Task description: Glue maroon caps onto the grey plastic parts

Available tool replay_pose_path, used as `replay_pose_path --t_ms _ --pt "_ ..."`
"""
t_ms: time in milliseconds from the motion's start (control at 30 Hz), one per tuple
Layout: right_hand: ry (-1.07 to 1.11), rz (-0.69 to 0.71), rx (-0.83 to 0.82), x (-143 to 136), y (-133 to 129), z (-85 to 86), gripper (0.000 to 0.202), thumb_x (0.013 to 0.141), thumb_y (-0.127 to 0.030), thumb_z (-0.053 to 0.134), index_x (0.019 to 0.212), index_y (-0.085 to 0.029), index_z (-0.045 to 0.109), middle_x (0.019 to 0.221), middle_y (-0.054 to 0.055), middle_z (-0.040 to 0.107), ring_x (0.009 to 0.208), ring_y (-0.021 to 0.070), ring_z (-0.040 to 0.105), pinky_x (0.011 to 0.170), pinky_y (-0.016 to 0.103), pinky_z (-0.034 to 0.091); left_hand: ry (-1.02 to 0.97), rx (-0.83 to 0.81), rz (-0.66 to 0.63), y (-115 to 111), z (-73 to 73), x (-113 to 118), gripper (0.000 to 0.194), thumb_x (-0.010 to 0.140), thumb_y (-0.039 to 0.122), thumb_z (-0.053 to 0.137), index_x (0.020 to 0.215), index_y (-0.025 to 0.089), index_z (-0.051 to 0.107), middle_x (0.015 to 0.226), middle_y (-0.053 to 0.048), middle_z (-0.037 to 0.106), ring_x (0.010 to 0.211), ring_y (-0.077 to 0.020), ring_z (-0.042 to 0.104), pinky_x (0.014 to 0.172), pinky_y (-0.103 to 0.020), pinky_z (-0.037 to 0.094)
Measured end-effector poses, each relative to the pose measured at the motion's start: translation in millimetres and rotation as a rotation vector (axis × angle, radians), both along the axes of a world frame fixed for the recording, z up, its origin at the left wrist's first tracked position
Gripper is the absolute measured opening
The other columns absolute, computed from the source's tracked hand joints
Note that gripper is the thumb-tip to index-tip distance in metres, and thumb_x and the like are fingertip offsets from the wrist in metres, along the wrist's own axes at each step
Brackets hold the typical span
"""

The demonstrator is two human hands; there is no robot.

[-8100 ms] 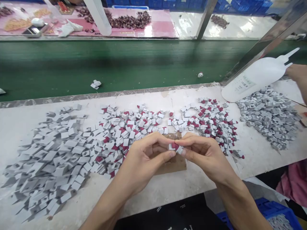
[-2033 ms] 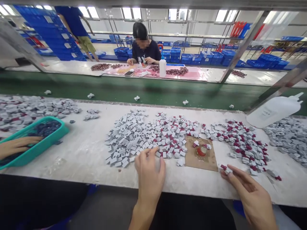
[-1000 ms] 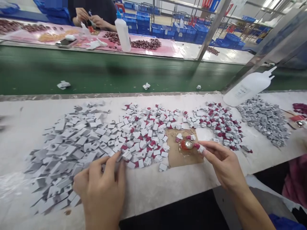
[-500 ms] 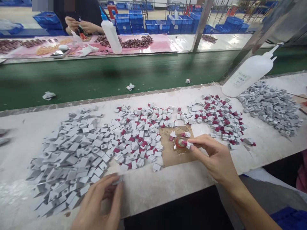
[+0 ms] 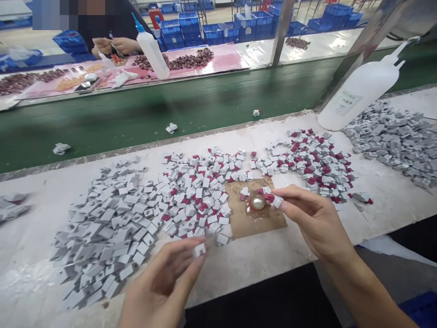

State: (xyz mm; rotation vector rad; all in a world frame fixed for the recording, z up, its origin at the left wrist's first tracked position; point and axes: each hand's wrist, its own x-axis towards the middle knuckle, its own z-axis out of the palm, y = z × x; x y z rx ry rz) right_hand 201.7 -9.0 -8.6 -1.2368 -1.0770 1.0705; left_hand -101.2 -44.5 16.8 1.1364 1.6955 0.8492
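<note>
Between the thumb and fingers of my left hand (image 5: 167,278) is a small grey plastic block (image 5: 199,249), held low over the table. My right hand (image 5: 314,218) pinches a small grey-and-maroon piece (image 5: 275,200), just right of a round metal-rimmed glue cap (image 5: 258,203). That cap sits in a glossy puddle on a piece of brown cardboard (image 5: 241,225). Two more grey-and-maroon pieces lie on the cardboard's far part. Left of my hands spreads a heap of plain grey blocks (image 5: 112,228), merging into a pile of grey-and-maroon pieces (image 5: 201,182).
Another grey-and-maroon pile (image 5: 317,164) lies behind my right hand. A white squeeze bottle (image 5: 358,91) leans against a metal post near more grey parts (image 5: 399,136). Beyond runs a green conveyor (image 5: 211,105) with a few pieces. Across it, a person's hands (image 5: 116,45) work.
My left hand has moved right and up with the grey block, closer to the cardboard. My right hand has drawn the grey-and-maroon piece slightly right, off the round cap.
</note>
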Motion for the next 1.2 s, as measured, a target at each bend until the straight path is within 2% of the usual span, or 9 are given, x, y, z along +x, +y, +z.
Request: replay_pose_path --t_ms 67,200,267,333,400,567,767,900,1200 --pt "0.104 0.011 -0.025 -4.1 -0.3 3.8 0.015 0.104 -0.043 0.096 0.118 -0.04 0.099 0.116 0.004 0.094 0.11 0.0261 0.091 0.094 0.034 0.076 -0.224 -0.024 -0.05 15.8 7.9 25.1 0.027 0.095 0.05 0.098 0.103 0.029 0.084 0.123 -0.007 0.091 0.114 -0.0312 0.091 0.1 -0.037 0.077" --pt "0.222 0.049 -0.067 -13.2 0.3 12.1 0.018 0.101 -0.049 0.098 0.116 -0.04 0.099 0.113 0.005 0.096 0.107 0.0259 0.094 0.094 0.032 0.076 -0.531 0.056 -0.191 53.2 4.8 61.4 0.028 0.087 0.027 0.107 0.09 0.024 0.079 0.099 -0.003 0.089 0.082 -0.017 0.085 0.075 -0.022 0.072" --pt "0.244 0.06 -0.074 -15.2 1.7 13.9 0.018 0.1 -0.05 0.099 0.114 -0.039 0.099 0.111 0.005 0.097 0.104 0.0251 0.094 0.093 0.03 0.076 -0.619 0.075 -0.197 67.0 -0.4 71.4 0.03 0.083 0.021 0.109 0.095 0.024 0.081 0.083 0.002 0.082 0.067 -0.0114 0.075 0.062 -0.016 0.065" --pt "0.253 0.055 -0.07 -15.6 3.4 13.7 0.018 0.1 -0.05 0.099 0.114 -0.038 0.1 0.109 0.004 0.097 0.099 0.0228 0.093 0.091 0.028 0.076 -0.664 0.069 -0.191 74.8 -3.8 77.9 0.031 0.083 0.021 0.11 0.103 0.026 0.087 0.077 0.005 0.078 0.06 -0.0083 0.068 0.055 -0.014 0.06" --pt "0.266 0.051 -0.066 -15.4 4.7 12.3 0.017 0.1 -0.049 0.099 0.114 -0.038 0.1 0.107 0.004 0.096 0.095 0.021 0.092 0.089 0.027 0.075 -0.685 0.052 -0.196 77.4 -4.6 81.8 0.027 0.088 0.024 0.108 0.109 0.026 0.091 0.081 0.004 0.082 0.063 -0.0075 0.072 0.06 -0.012 0.062" --pt "0.316 0.063 -0.061 -15.9 6.9 9.3 0.014 0.103 -0.042 0.097 0.116 -0.038 0.099 0.113 0.003 0.096 0.102 0.0244 0.094 0.094 0.032 0.078 -0.706 0.028 -0.191 75.1 -4.4 86.0 0.019 0.1 0.032 0.101 0.116 0.027 0.093 0.103 -0.003 0.094 0.095 -0.015 0.09 0.092 -0.018 0.072" --pt "0.318 0.101 -0.084 -16.4 10.1 6.6 0.013 0.105 -0.04 0.095 0.117 -0.039 0.099 0.116 0.004 0.095 0.103 0.0253 0.093 0.092 0.037 0.08 -0.684 0.029 -0.267 75.5 -10.9 87.4 0.014 0.105 0.031 0.094 0.117 0.025 0.092 0.111 -0.006 0.095 0.103 -0.0222 0.092 0.096 -0.028 0.075" --pt "0.284 0.11 -0.081 -17.1 10.4 4.7 0.013 0.106 -0.038 0.094 0.118 -0.039 0.099 0.115 0.004 0.094 0.102 0.0259 0.092 0.092 0.039 0.08 -0.675 0.038 -0.275 75.2 -13.5 87.4 0.012 0.106 0.032 0.093 0.118 0.027 0.091 0.114 -0.005 0.095 0.106 -0.0219 0.092 0.097 -0.026 0.075" --pt "0.023 0.134 0.02 -16.9 12.1 14.9 0.015 0.106 -0.03 0.09 0.115 -0.038 0.099 0.107 0.005 0.09 0.104 0.0234 0.084 0.089 0.034 0.072 -0.566 0.076 -0.303 71.4 -5.8 84.9 0.009 0.103 0.029 0.092 0.112 0.027 0.092 0.113 -0.006 0.093 0.106 -0.0254 0.091 0.098 -0.032 0.076"
